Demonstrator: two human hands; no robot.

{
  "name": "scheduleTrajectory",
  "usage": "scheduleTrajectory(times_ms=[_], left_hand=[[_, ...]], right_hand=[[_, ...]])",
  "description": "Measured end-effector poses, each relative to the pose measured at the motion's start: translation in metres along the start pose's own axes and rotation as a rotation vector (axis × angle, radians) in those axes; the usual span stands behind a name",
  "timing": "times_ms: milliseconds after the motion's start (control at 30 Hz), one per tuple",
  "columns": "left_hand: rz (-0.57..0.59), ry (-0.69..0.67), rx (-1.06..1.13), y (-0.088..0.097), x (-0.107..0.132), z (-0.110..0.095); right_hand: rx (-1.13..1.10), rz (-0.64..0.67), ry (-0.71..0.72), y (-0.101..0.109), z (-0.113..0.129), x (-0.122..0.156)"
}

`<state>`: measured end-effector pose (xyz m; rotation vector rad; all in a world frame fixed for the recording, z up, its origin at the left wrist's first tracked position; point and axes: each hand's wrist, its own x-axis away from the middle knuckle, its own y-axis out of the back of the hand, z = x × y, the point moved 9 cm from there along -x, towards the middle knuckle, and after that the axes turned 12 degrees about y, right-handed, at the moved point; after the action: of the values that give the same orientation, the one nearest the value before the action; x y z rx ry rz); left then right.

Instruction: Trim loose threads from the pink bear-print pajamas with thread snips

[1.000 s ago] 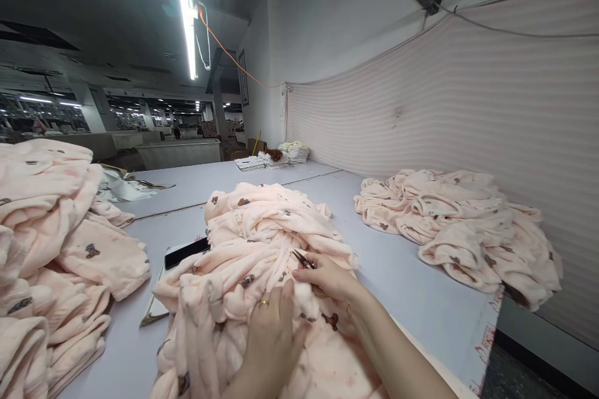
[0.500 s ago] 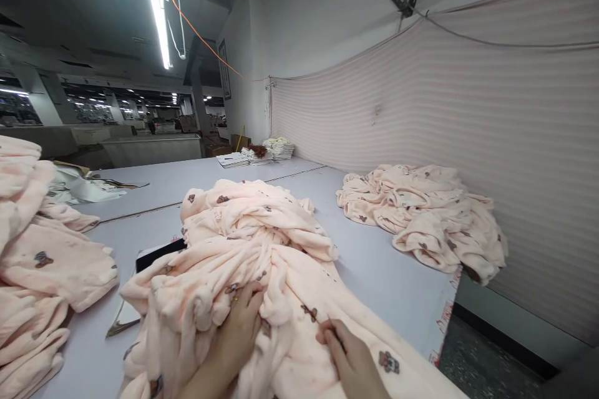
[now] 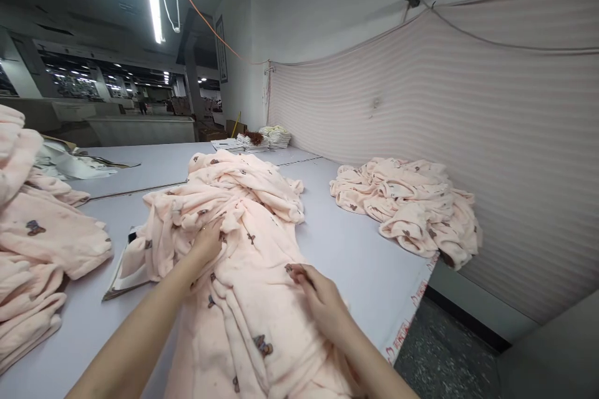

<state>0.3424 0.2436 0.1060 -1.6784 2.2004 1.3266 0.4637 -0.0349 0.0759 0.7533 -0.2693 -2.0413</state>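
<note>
Pale pink plush cloth (image 3: 276, 318) with small bear prints lies bunched in front of me, its near part hanging toward my body. My left hand (image 3: 208, 243) is sunk into the gathered folds, with its fingers closed on the cloth and their tips partly hidden. Further right, my right hand (image 3: 318, 296) is closed in a pinch just over the cloth's right side. A small dark thing shows between its thumb and fingers, too little to name. A brown print sits right at those fingertips.
Another pink plush heap (image 3: 407, 206) lies at the table's right edge, and a larger pile (image 3: 51, 237) is on the left. White folded cloth stacks (image 3: 276, 137) stand at the back. A board (image 3: 126, 283) lies partly under the cloth. Striped fabric (image 3: 421, 87) covers the wall.
My left hand has moved away from me and slightly left with the gathered cloth. My right hand has shifted up and left. More of the cloth's near part now lies flat, and the view has tilted down.
</note>
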Motion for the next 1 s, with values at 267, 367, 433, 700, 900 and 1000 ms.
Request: scheduleTrajectory(times_ms=[267,367,433,700,900,1000], left_hand=[[0.040,0.049,0.143,0.028,0.160,-0.042],[0.337,0.138,0.299,0.012,0.219,-0.061],[0.458,0.173,0.362,0.003,0.242,-0.074],[0.536,0.383,0.533,-0.018,0.243,-0.105],[0.147,0.447,0.665,-0.001,0.256,-0.073],[0.159,0.395,0.707,0.002,0.256,-0.074]], right_hand=[[0.168,0.307,0.141,-0.034,0.003,0.081],[0.009,0.118,0.013,-0.045,-0.007,0.074],[-0.159,-0.023,-0.105,-0.046,-0.012,0.069],[-0.302,-0.124,-0.094,-0.025,0.027,0.069],[0.334,-0.014,0.111,0.000,0.046,0.078],[0.377,0.117,0.151,-0.005,0.055,0.076]])
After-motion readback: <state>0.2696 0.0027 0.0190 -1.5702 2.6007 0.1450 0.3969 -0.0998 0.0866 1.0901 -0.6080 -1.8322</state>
